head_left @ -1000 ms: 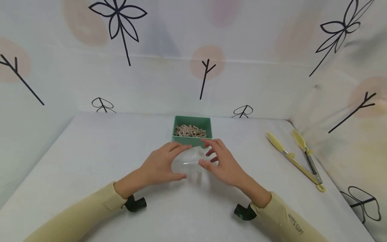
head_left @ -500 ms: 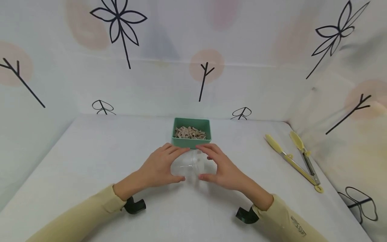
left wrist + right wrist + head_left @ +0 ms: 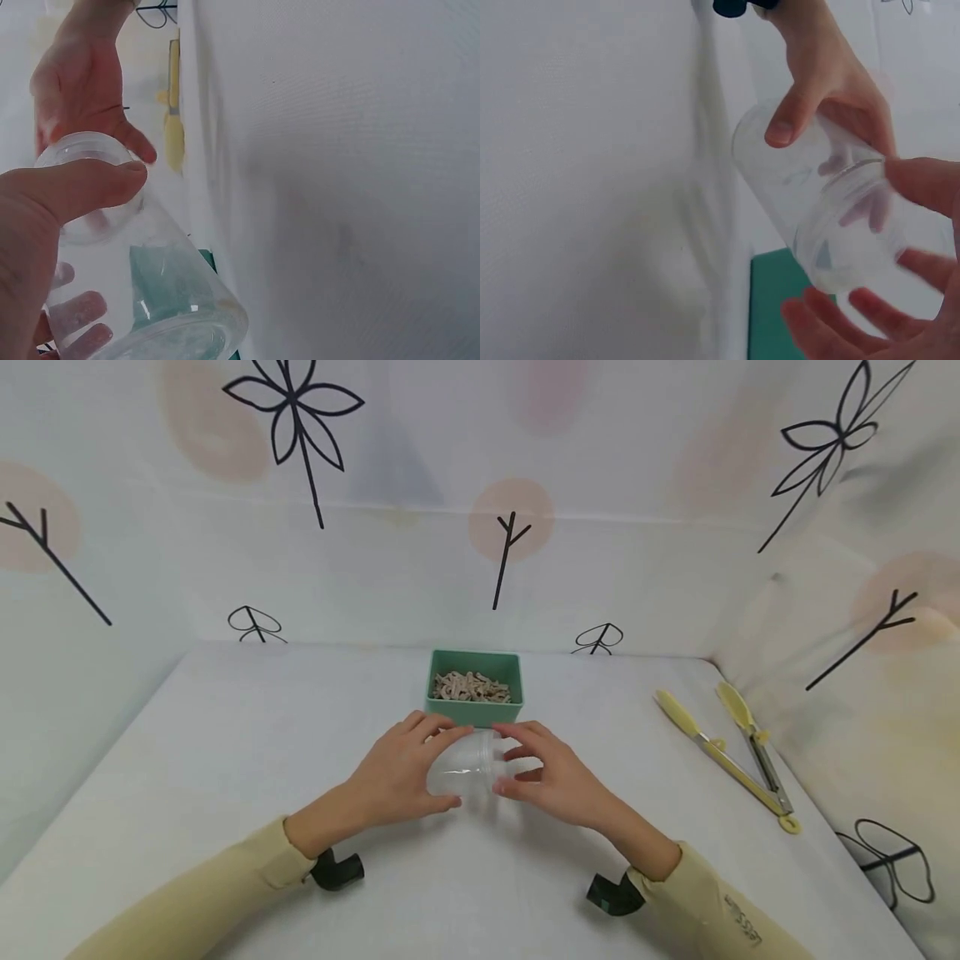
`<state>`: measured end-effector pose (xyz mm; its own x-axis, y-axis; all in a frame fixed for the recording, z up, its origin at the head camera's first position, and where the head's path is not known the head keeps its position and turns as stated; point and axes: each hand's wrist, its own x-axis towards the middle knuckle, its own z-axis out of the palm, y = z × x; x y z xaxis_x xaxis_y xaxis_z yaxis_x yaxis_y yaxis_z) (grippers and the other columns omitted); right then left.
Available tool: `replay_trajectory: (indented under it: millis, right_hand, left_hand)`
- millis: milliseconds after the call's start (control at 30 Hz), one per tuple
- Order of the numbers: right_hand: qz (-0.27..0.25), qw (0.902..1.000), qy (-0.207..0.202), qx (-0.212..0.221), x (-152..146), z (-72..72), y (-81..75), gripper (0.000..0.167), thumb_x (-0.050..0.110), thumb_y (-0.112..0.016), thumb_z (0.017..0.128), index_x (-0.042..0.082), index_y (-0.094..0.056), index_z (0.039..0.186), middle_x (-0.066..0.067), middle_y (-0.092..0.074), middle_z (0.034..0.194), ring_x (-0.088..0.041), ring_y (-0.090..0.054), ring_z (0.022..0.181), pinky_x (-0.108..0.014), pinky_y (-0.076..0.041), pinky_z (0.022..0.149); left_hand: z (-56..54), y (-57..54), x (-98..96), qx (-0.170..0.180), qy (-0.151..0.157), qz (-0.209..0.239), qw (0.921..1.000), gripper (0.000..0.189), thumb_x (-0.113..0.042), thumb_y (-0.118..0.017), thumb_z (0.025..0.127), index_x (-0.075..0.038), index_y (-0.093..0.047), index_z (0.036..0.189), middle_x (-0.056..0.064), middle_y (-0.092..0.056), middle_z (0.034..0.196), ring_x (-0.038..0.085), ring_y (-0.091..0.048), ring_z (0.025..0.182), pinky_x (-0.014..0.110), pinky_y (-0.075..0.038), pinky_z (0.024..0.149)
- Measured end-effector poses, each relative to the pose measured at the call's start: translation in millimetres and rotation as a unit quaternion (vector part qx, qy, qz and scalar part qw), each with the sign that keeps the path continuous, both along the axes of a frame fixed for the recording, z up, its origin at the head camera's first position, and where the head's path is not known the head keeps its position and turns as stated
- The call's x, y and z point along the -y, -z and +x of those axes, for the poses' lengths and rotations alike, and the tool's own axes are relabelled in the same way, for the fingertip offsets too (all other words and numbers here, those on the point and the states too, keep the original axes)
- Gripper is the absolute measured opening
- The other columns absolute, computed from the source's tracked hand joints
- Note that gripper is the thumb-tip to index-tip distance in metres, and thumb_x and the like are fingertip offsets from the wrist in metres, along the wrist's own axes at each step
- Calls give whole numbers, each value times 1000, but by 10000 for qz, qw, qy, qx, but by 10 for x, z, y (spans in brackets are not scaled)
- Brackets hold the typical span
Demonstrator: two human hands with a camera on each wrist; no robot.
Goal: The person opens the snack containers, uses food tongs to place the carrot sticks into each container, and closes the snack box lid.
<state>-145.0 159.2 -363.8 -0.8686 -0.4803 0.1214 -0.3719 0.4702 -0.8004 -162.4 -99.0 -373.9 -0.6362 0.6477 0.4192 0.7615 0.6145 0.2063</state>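
Observation:
A clear jar [image 3: 459,768] lies sideways between both hands, held close over the white table. My left hand [image 3: 397,774] grips its body; the left wrist view shows the thumb across the near side and fingers behind the see-through wall. My right hand [image 3: 558,777] curves round the clear lid [image 3: 84,150] at the jar's other end, thumb on one side and fingers on the other. In the right wrist view, the right thumb is at the ridged rim and the fingers are spread below it. The jar looks empty.
Just beyond the hands stands a green box [image 3: 474,714] with many small beige pieces [image 3: 471,687]. At the right lie spread yellow-tipped tongs [image 3: 738,768]. Patterned cloth walls [image 3: 420,568] border the table [image 3: 285,710] at the back and sides.
The right hand's fingers opened out around the lid half a second ago and have since drawn in again. The left hand has kept its hold on the jar with little movement.

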Motion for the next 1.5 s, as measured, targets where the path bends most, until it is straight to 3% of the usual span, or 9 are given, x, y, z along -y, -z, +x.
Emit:
replay_trajectory:
  millis: [67, 167, 400, 600, 800, 967, 1233, 1500]
  right_hand:
    - [-203, 9995, -205, -105, -11, -3, 0, 74, 15, -80, 86, 12, -43, 150, -8, -44, 143, -32, -55, 121, -46, -54, 90]
    - [-263, 9993, -213, -149, -1, -4, -10, 78, 16, -79, 87, 13, -39, 153, -10, -38, 148, -34, -52, 126, -49, -52, 93]
    - [173, 9988, 411, 212, 58, -6, -28, 71, 38, -70, 93, 18, -38, 153, -9, -49, 140, -27, -64, 111, -38, -58, 81]
    - [-109, 9990, 324, 298, 56, -26, -3, 68, 30, -76, 90, 14, -45, 149, -8, -52, 136, -28, -63, 112, -42, -56, 88]
    - [-444, 9989, -104, -86, 17, -31, -14, 73, 17, -81, 86, 10, -45, 148, -7, -50, 138, -31, -58, 118, -45, -52, 95]
    - [-564, 9955, -424, -639, -14, -40, 3, 75, 7, -83, 82, 10, -46, 148, -4, -45, 144, -33, -50, 126, -47, -48, 100]
    - [-393, 9929, -423, -1043, -75, -46, 30, 77, 2, -84, 79, 8, -48, 147, -2, -43, 147, -32, -47, 129, -47, -48, 100]
    - [-159, 9954, -67, -941, -197, -44, 137, 78, 5, -85, 78, 12, -49, 146, 0, -46, 144, -33, -52, 122, -48, -51, 96]
  left_hand:
    - [-2, -5, 9, 2, -29, -29, 10000, 82, -44, -89, 70, -15, -56, 140, 1, -56, 126, 18, -50, 109, 36, -51, 86]
    - [-6, -13, 14, -81, -52, -28, 10000, 82, -44, -88, 70, -15, -56, 140, 1, -56, 126, 18, -50, 108, 35, -50, 85]
    - [-10, -4, -17, -319, -40, -35, 9995, 82, -45, -89, 69, -13, -57, 138, 1, -57, 123, 18, -50, 107, 34, -50, 84]
    - [-3, -13, -30, -278, -73, -79, 9996, 83, -48, -88, 70, -15, -57, 139, 0, -56, 123, 17, -50, 109, 34, -50, 85]
    - [-23, -27, -27, -40, -34, -51, 10000, 82, -47, -87, 71, -14, -56, 139, 0, -56, 124, 18, -50, 110, 35, -50, 87]
    - [-46, -18, 2, 396, -30, 132, 9991, 82, -48, -86, 72, -14, -55, 140, -1, -56, 127, 16, -50, 112, 36, -51, 90]
    - [-48, -7, 48, 761, -66, 390, 9963, 83, -47, -86, 73, -12, -55, 141, -1, -55, 129, 16, -52, 112, 38, -51, 89]
    - [-39, -42, 88, 1196, -376, 463, 9910, 85, -47, -84, 76, -15, -48, 147, 2, -53, 139, 21, -50, 124, 45, -49, 96]
